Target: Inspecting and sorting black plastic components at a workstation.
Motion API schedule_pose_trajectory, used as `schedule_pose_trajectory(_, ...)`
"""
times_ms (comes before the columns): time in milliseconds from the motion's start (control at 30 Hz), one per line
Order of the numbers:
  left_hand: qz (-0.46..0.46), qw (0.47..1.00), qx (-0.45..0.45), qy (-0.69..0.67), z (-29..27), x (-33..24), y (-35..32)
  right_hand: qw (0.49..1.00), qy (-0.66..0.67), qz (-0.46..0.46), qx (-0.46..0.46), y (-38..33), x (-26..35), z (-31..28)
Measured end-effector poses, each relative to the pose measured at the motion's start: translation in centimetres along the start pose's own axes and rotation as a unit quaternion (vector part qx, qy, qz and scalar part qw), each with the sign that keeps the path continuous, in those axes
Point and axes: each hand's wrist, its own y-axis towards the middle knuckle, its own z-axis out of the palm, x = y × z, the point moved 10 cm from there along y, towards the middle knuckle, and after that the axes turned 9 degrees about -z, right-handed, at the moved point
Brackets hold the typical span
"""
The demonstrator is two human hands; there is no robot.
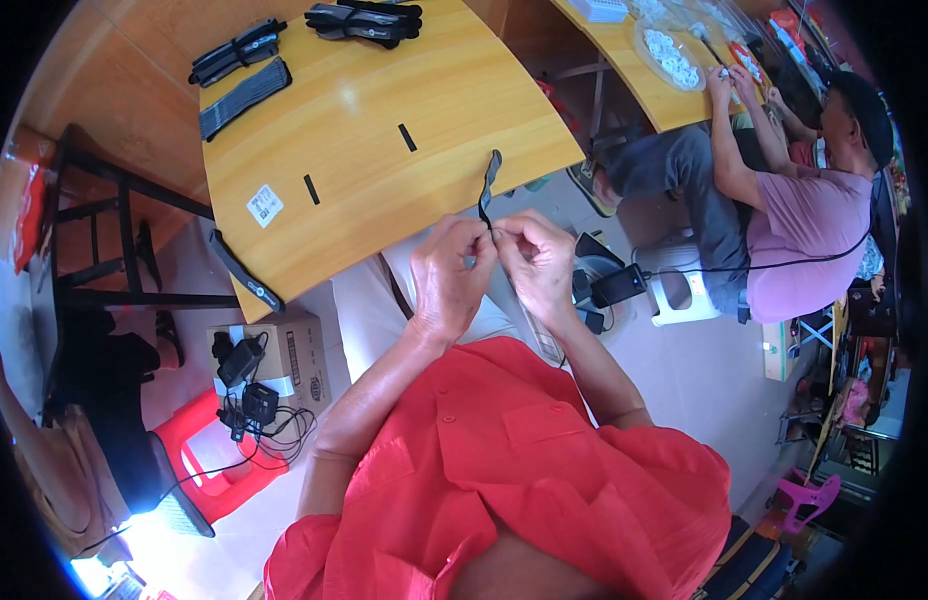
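Observation:
A narrow black strap (pixel 491 178) rises from between my fingertips, its free end curving up past the front edge of the wooden table. My left hand (pixel 449 268) pinches the strap's lower end between thumb and finger. Close against it, my right hand (pixel 537 262) is closed in a pinch on the same end. The fingertips cover the part they grip. Another black strap (pixel 246 272), with a small pale mark, hangs over the table's near left corner.
On the table (pixel 354 180) lie bundled black straps (pixel 364 20), a flat stack of dark strips (pixel 246 98) and a white label (pixel 265 205). A red stool (pixel 219 480) and a cardboard box (pixel 304 365) with black adapters stand at left. A co-worker (pixel 804 220) sits at right.

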Motion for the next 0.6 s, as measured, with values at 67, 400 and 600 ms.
schedule_pose_trajectory(67, 0.000, 1.000, -0.003, 0.006, 0.0, 0.1, 0.1, 1.000, 0.010, 0.011, 0.005, 0.0, -0.3, 0.2)
schedule_pose_trajectory(400, -0.008, 1.000, -0.007, -0.005, 0.0, 1.1, 0.1, 0.998, 0.028, 0.043, 0.026, -0.2, -1.4, 0.9)
schedule_pose_trajectory(600, -0.063, 0.996, 0.002, -0.058, -0.1, 1.5, 0.8, 0.997, 0.074, 0.021, 0.026, 0.0, -1.2, 1.1)
